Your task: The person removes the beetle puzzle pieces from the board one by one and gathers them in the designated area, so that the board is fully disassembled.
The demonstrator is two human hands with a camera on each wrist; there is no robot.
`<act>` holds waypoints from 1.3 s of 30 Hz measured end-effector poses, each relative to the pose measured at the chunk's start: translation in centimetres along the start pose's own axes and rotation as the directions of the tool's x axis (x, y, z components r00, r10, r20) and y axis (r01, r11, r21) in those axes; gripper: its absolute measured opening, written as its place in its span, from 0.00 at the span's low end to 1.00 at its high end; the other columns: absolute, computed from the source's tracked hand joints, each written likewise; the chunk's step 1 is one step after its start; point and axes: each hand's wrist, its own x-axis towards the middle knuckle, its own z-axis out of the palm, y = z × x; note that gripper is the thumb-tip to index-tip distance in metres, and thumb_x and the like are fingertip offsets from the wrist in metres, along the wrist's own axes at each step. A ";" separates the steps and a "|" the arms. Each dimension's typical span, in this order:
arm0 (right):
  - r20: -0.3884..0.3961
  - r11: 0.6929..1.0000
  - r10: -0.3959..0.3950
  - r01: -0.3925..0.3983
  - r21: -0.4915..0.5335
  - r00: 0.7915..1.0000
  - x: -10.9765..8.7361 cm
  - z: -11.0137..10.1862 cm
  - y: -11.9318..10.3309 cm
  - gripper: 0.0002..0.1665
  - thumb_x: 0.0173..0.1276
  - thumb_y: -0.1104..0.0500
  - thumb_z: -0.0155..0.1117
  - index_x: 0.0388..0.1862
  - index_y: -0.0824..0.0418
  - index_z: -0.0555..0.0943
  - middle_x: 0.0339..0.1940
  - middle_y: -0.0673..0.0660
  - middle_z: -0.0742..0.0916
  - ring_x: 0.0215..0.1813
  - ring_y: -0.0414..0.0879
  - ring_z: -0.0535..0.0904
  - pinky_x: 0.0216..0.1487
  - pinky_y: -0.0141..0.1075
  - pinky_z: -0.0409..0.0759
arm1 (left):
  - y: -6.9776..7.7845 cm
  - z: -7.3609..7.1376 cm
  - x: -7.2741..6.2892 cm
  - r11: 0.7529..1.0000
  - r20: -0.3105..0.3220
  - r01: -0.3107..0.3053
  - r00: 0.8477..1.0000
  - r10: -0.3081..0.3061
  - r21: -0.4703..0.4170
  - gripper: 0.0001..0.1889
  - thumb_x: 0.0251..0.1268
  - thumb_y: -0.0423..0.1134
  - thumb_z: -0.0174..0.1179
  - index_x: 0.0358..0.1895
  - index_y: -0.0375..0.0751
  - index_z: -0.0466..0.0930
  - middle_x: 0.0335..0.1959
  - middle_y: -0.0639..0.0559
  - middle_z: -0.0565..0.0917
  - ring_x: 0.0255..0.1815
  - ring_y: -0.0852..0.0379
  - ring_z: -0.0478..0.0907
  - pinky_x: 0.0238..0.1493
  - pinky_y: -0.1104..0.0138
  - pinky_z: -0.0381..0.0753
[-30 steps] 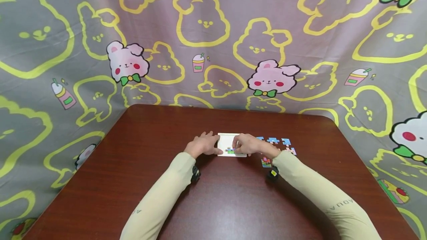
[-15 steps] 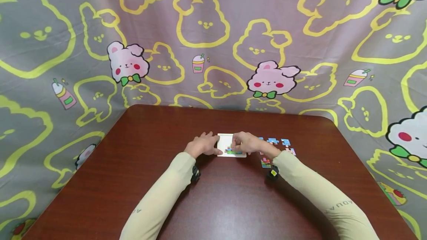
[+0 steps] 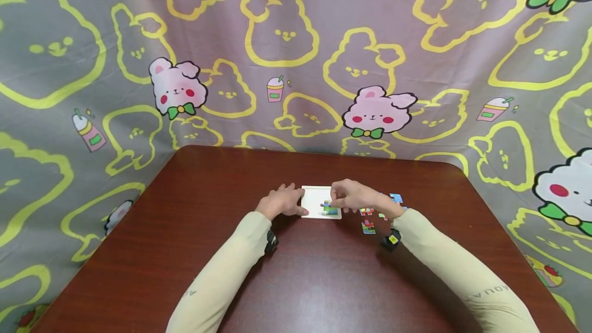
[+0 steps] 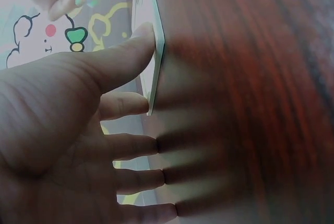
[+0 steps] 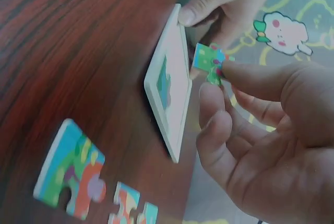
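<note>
A white puzzle tray (image 3: 315,198) lies on the table in front of both hands. At its left edge my left hand (image 3: 281,202) rests with fingers straight and spread; in the left wrist view the thumb (image 4: 141,46) presses its rim. My right hand (image 3: 353,195) is above the tray's right side and pinches a green and blue jigsaw piece (image 5: 204,59) between thumb and finger. That piece is held tilted, off the tray. Another jigsaw piece (image 5: 163,85) lies inside the tray along one edge.
Several loose jigsaw pieces lie right of the tray, among them a red and green piece (image 3: 368,227) nearer the front and a blue piece (image 3: 395,198) farther back. My right forearm hides some. A patterned cloth (image 3: 296,66) hangs behind the brown table (image 3: 222,179).
My right hand has moved right and up from the tray's lower part, with the jigsaw piece lifted in its fingers. The left hand has stayed at the tray's left edge.
</note>
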 end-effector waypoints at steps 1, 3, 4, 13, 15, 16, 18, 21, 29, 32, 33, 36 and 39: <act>0.008 1.000 -0.004 0.004 0.016 1.000 -0.2 -0.2 0.2 0.09 0.69 0.59 0.64 0.32 0.61 0.75 0.23 0.66 0.83 0.25 0.61 0.81 0.19 0.42 0.78 | 0.0 0.0 0.0 1.000 0.000 -0.004 1.000 0.004 0.000 0.37 0.68 0.58 0.58 0.76 0.50 0.59 0.79 0.43 0.55 0.80 0.37 0.49 0.75 0.42 0.56; 0.027 0.999 -0.017 0.016 0.043 0.999 -0.6 -0.5 0.5 0.09 0.70 0.60 0.64 0.33 0.62 0.75 0.24 0.66 0.84 0.27 0.62 0.82 0.22 0.47 0.79 | 0.0 -0.1 -0.1 1.000 -0.001 -0.009 1.000 0.009 -0.004 0.37 0.68 0.58 0.58 0.76 0.50 0.59 0.79 0.42 0.55 0.80 0.37 0.49 0.75 0.41 0.56; 0.034 0.999 -0.021 0.020 0.049 0.999 -0.9 -0.7 0.8 0.09 0.70 0.60 0.64 0.33 0.62 0.75 0.24 0.66 0.84 0.27 0.62 0.82 0.23 0.49 0.80 | 0.0 -0.1 -0.1 1.000 0.001 -0.010 1.000 0.010 -0.006 0.37 0.68 0.58 0.58 0.76 0.50 0.59 0.79 0.42 0.55 0.80 0.37 0.49 0.75 0.41 0.55; 0.077 0.997 0.012 -0.018 0.072 0.997 -2.8 -2.1 2.1 0.07 0.70 0.60 0.63 0.34 0.61 0.76 0.29 0.62 0.84 0.27 0.56 0.82 0.27 0.50 0.82 | 0.0 -0.3 -0.3 1.000 0.009 -0.010 1.000 0.011 -0.020 0.38 0.68 0.58 0.57 0.77 0.49 0.57 0.80 0.42 0.53 0.80 0.37 0.47 0.75 0.41 0.53; 0.073 0.997 0.016 -0.022 0.075 0.997 -3.2 -2.3 2.3 0.07 0.70 0.59 0.64 0.35 0.60 0.76 0.29 0.62 0.84 0.26 0.53 0.82 0.27 0.50 0.82 | -0.1 -0.3 -0.3 1.000 0.008 -0.010 1.000 0.011 -0.023 0.38 0.68 0.58 0.57 0.77 0.49 0.57 0.80 0.42 0.54 0.80 0.37 0.47 0.75 0.41 0.53; 0.071 0.997 0.013 -0.019 0.080 0.997 -3.3 -2.4 2.5 0.07 0.70 0.59 0.64 0.35 0.61 0.76 0.29 0.62 0.84 0.26 0.52 0.82 0.27 0.49 0.82 | -0.1 -0.3 -0.3 1.000 0.007 -0.011 1.000 0.011 -0.023 0.38 0.68 0.58 0.57 0.77 0.49 0.57 0.80 0.43 0.53 0.80 0.37 0.47 0.75 0.41 0.53; 0.068 0.997 0.012 -0.017 0.075 0.998 -3.5 -2.4 2.8 0.08 0.69 0.59 0.65 0.35 0.61 0.76 0.28 0.64 0.84 0.26 0.55 0.82 0.26 0.47 0.82 | -0.1 -0.2 -0.2 1.000 0.005 -0.011 1.000 0.011 -0.024 0.38 0.68 0.58 0.57 0.77 0.49 0.57 0.80 0.43 0.54 0.80 0.37 0.47 0.75 0.41 0.54; 0.075 0.997 -0.001 -0.005 0.078 0.997 -3.9 -2.6 3.4 0.09 0.68 0.59 0.66 0.34 0.62 0.76 0.27 0.65 0.84 0.27 0.59 0.82 0.24 0.46 0.81 | -0.2 -0.2 -0.2 1.000 0.008 -0.009 1.000 0.009 -0.020 0.38 0.69 0.59 0.57 0.78 0.49 0.56 0.80 0.43 0.53 0.80 0.37 0.47 0.75 0.41 0.53; 0.075 0.997 0.007 -0.013 0.082 0.997 -5.1 -3.3 4.7 0.08 0.69 0.59 0.65 0.35 0.62 0.76 0.25 0.64 0.84 0.25 0.63 0.80 0.23 0.50 0.81 | -0.2 -0.3 -0.4 1.000 0.009 -0.011 1.000 0.011 -0.014 0.39 0.69 0.59 0.56 0.78 0.50 0.55 0.80 0.43 0.52 0.81 0.38 0.46 0.76 0.42 0.54; 0.065 0.997 0.022 -0.027 0.076 0.998 -5.6 -3.4 5.0 0.08 0.69 0.59 0.65 0.35 0.62 0.76 0.25 0.64 0.84 0.23 0.61 0.79 0.23 0.49 0.81 | -0.2 -0.3 -0.4 1.000 0.009 -0.009 1.000 0.009 -0.014 0.38 0.69 0.59 0.56 0.78 0.50 0.56 0.80 0.43 0.52 0.81 0.38 0.46 0.76 0.42 0.53; 0.062 0.997 0.029 -0.034 0.075 0.998 -5.8 -3.4 5.1 0.08 0.68 0.59 0.66 0.35 0.62 0.76 0.25 0.64 0.84 0.23 0.60 0.79 0.23 0.48 0.81 | -0.2 -0.3 -0.4 1.000 0.009 -0.010 1.000 0.010 -0.015 0.38 0.69 0.59 0.56 0.78 0.51 0.56 0.80 0.43 0.52 0.81 0.38 0.46 0.76 0.42 0.53; 0.061 0.996 0.051 -0.055 0.069 0.997 -6.3 -3.4 5.5 0.09 0.68 0.59 0.66 0.35 0.62 0.77 0.25 0.65 0.84 0.20 0.55 0.79 0.21 0.47 0.80 | -0.3 -0.2 -0.5 1.000 0.016 -0.014 1.000 0.015 -0.022 0.38 0.69 0.59 0.56 0.78 0.51 0.55 0.80 0.42 0.52 0.81 0.37 0.46 0.76 0.42 0.53; 0.059 0.996 0.069 -0.073 0.060 0.996 -6.7 -3.4 5.7 0.09 0.68 0.58 0.66 0.35 0.61 0.77 0.25 0.64 0.84 0.20 0.49 0.79 0.20 0.45 0.80 | -0.4 -0.2 -0.6 1.000 0.017 -0.019 1.000 0.019 -0.024 0.38 0.69 0.59 0.56 0.77 0.50 0.56 0.80 0.42 0.52 0.80 0.36 0.46 0.76 0.41 0.53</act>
